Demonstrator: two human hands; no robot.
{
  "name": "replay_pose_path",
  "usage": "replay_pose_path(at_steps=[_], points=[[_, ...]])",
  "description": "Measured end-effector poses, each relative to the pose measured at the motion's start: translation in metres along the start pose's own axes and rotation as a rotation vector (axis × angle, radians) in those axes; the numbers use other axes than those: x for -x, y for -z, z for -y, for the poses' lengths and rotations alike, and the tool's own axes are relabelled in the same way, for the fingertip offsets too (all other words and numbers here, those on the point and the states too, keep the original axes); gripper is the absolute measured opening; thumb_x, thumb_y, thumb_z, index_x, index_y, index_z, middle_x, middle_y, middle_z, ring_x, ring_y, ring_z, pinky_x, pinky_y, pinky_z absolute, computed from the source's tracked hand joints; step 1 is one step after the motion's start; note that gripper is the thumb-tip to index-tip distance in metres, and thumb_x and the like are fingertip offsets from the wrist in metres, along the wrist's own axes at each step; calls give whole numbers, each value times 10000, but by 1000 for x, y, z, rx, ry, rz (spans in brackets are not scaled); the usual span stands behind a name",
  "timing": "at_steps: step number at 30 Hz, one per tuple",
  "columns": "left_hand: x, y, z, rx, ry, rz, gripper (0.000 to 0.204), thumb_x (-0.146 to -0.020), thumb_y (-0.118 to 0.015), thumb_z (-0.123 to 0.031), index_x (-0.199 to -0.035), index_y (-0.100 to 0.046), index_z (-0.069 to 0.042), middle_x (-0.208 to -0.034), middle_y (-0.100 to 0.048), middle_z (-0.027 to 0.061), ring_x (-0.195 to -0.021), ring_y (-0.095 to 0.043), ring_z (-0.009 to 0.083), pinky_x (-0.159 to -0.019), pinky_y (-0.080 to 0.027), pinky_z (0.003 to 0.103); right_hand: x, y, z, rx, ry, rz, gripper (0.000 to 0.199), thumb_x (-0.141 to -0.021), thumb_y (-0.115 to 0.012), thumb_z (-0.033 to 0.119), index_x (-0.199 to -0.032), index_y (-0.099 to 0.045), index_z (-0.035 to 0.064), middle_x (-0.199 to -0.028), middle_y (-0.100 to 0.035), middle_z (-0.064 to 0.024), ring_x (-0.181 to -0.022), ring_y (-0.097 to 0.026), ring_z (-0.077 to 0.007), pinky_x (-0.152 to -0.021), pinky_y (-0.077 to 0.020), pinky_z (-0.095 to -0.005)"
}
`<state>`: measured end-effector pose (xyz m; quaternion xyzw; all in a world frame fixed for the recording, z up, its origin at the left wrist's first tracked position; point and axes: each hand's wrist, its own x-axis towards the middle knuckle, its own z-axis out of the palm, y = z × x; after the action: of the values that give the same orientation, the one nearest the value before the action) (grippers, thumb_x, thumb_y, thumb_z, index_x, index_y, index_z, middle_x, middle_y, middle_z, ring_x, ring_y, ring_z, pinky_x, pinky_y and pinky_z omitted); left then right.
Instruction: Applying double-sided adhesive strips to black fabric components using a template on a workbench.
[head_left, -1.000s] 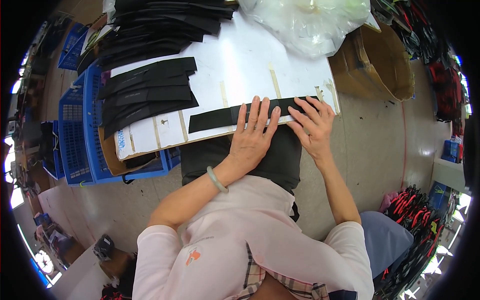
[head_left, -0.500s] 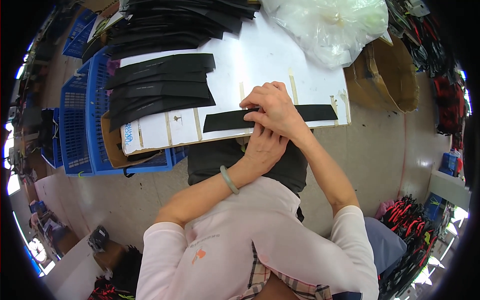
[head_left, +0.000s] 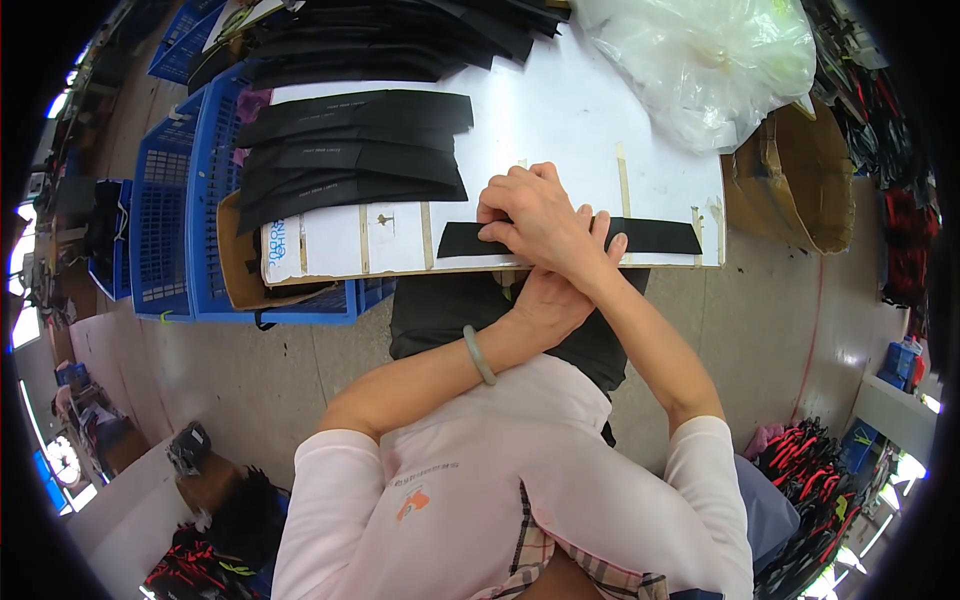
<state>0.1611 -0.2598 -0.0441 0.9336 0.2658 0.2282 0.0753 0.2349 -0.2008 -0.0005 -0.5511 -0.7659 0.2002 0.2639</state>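
A long black strip [head_left: 660, 237], seemingly fabric, lies flat along the front edge of the white-topped table [head_left: 560, 120]. Over the strip's left half, my right hand [head_left: 530, 212] has its fingers curled in; whatever they may hold is hidden. My left hand [head_left: 556, 303], below a pale bracelet, crosses beneath the right wrist. Its fingertips come out on the far side, stretched and slightly apart over the strip. Left of the hands lies a fanned stack of black strips [head_left: 350, 150] with small pale print.
More black strips [head_left: 400, 40] are heaped at the back. A clear plastic bag [head_left: 700, 70] sits at the back right, above an open cardboard box [head_left: 790, 190]. Blue crates [head_left: 170, 220] and another cardboard box [head_left: 235, 260] stand left of the table.
My left fingers have moved right under the right wrist and now show beyond it. My right hand stays curled over the strip. The table appears shifted right in view.
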Motion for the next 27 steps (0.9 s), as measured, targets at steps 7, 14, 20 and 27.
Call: replay_pose_path(at_steps=[7,14,20,27], points=[[2,-1,8,-21,-16,16,498,-901,-467,-194,-1390,-431,-102,-1423,-406,200,-1334,-379,382,-1069,-306,539,-13,-14,-3,-160,-95,-30,142,-646,-775,166,-633,-657,87,-640,-614,-15,-709,-553,-201,-772,-337,-337],[-1,-2,-1,-4,-43,61,527,-899,-454,-207,-1413,-406,-100,-1444,-383,207,-1367,-334,386,-1087,-279,532,-4,-11,-12,-118,-85,-71,159,-626,-794,222,-640,-662,135,-650,-616,8,-705,-563,-187,-769,-359,-342],[9,7,6,-141,-54,120,556,-897,-459,-210,-1438,-375,-112,-1484,-319,223,-1401,-284,386,-1118,-219,523,-9,-28,-2,-92,-77,-55,181,-601,-805,240,-640,-653,150,-674,-622,39,-751,-577,-161,-828,-367,-329],[-1,-4,3,-148,-88,40,566,-883,-483,-212,-1430,-383,-103,-1472,-328,226,-1387,-303,401,-1104,-242,540,-7,-19,-7,-81,-179,-43,173,-566,-802,230,-594,-657,141,-642,-617,27,-731,-556,-158,-831,-349,-324]])
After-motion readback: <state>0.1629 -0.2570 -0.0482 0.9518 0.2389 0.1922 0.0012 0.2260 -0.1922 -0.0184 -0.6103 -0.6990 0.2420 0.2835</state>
